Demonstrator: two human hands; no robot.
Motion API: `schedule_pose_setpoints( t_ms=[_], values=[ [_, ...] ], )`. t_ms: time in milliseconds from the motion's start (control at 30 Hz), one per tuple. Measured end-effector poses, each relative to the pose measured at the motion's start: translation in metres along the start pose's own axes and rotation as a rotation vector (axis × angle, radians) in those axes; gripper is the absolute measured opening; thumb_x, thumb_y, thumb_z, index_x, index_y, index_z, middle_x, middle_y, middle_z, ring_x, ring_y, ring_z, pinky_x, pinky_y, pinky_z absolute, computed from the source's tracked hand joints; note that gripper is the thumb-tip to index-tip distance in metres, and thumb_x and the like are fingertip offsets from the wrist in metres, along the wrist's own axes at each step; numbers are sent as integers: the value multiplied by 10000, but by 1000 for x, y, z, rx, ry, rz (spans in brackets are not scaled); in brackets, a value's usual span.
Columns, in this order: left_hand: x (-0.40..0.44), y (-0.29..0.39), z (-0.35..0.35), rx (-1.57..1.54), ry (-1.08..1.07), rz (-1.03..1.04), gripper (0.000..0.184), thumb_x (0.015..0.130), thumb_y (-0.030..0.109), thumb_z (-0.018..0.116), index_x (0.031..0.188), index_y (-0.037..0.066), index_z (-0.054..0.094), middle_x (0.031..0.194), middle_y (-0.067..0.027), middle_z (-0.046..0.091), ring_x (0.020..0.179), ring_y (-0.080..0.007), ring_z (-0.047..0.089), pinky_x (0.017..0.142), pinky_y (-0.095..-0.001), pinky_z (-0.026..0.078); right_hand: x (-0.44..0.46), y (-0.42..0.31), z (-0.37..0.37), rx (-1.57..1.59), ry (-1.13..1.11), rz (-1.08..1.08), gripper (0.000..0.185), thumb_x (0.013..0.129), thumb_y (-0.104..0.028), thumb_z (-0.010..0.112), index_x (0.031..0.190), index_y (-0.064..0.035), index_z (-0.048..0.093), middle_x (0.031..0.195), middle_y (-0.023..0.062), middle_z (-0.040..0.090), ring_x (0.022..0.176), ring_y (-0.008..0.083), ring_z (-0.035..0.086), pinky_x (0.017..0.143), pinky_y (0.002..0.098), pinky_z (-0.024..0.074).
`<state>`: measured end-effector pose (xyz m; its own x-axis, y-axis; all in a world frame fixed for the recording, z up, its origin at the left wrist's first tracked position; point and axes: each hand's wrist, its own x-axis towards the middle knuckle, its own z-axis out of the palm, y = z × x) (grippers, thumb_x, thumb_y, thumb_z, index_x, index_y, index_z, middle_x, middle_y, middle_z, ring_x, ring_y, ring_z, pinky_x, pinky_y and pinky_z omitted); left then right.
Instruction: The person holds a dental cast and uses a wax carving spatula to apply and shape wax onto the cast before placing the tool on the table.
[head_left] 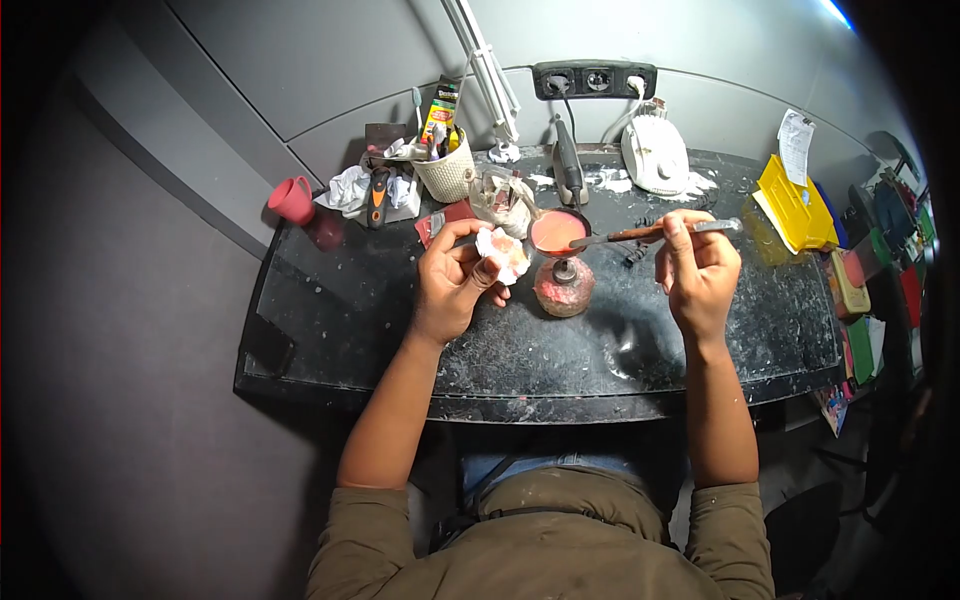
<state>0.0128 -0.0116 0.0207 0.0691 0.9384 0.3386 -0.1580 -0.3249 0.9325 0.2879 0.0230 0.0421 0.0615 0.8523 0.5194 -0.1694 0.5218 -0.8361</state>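
Observation:
My left hand [452,280] is closed on a small white and pink piece [502,256], held up left of a round pan of pink material [557,232]. Between the fingers of my right hand [700,272] is a slim tool [640,233] with a dark handle. The tool lies nearly level, and its left tip is at the right rim of the pan. Just below the pan stands a round glass burner [563,288] with a metal neck. Whether the tip touches the pink material, I cannot tell.
Behind are a white basket of tools [446,172], a glass jar [500,203], a lamp arm [487,75] and a white device [656,155]. A pink cup [292,200] stands at the left edge. Yellow trays [795,205] are at the right of the black table [350,345].

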Motion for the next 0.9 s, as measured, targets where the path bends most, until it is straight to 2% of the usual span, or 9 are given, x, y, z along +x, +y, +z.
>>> schedule_pose_setpoints(
  t_ms=[167,233,267,333,400,567,633,833,900],
  values=[
    [0,0,1,-5,-44,42,563,894,280,734,1272,-14,438,995,-148,668,750,-153,666,619,-270,572,1,-1,2,10,16,80,111,969,-106,647,932,-3,626,644,-11,574,476,29,469,425,192,340],
    [0,-1,2,25,-31,53,652,858,379,759,1284,-6,449,998,-154,664,752,-197,685,612,-309,590,1,-1,5,9,10,93,110,964,-102,654,932,-1,625,658,1,594,477,31,474,424,193,347],
    [0,0,2,25,-31,54,652,858,379,759,1284,-6,449,998,-154,664,752,-197,685,612,-309,590,0,0,5,17,17,101,110,959,-101,660,934,1,627,672,16,614,477,34,481,423,194,353],
    [-1,1,1,-37,-68,32,604,878,283,752,1287,-16,424,1039,-156,659,823,-155,664,661,-283,576,0,2,6,23,25,109,111,955,-100,667,936,2,628,687,31,634,478,37,489,422,195,360],
    [-1,0,1,-43,-79,46,614,872,288,758,1289,-16,425,1048,-157,658,839,-160,665,671,-288,577,-2,3,7,28,13,121,111,950,-98,673,942,5,634,713,54,660,482,44,503,418,197,363],
    [-1,2,-1,-49,-104,81,641,860,297,772,1304,-13,429,1061,-150,660,882,-170,670,714,-302,576,-2,-3,4,65,20,122,117,952,-99,670,947,13,635,653,35,619,457,46,492,408,202,361],
    [-1,3,-2,-49,-147,125,652,854,292,780,1316,-9,431,1073,-139,663,940,-174,673,780,-307,570,-4,-5,6,98,-8,93,123,959,-99,658,952,20,630,598,16,568,427,48,468,400,207,361],
    [-4,2,1,-39,-159,140,680,817,255,817,1323,8,436,1116,-118,654,1037,-188,660,898,-329,544,-14,-4,15,203,-152,125,123,966,-85,643,970,36,628,606,15,570,444,51,474,408,206,356],
    [-4,2,2,-44,-155,142,682,811,240,823,1326,16,436,1125,-112,648,1040,-188,658,903,-329,543,-16,-3,17,196,-170,139,126,965,-86,645,974,39,630,606,13,572,449,51,479,412,205,355]
  ],
)
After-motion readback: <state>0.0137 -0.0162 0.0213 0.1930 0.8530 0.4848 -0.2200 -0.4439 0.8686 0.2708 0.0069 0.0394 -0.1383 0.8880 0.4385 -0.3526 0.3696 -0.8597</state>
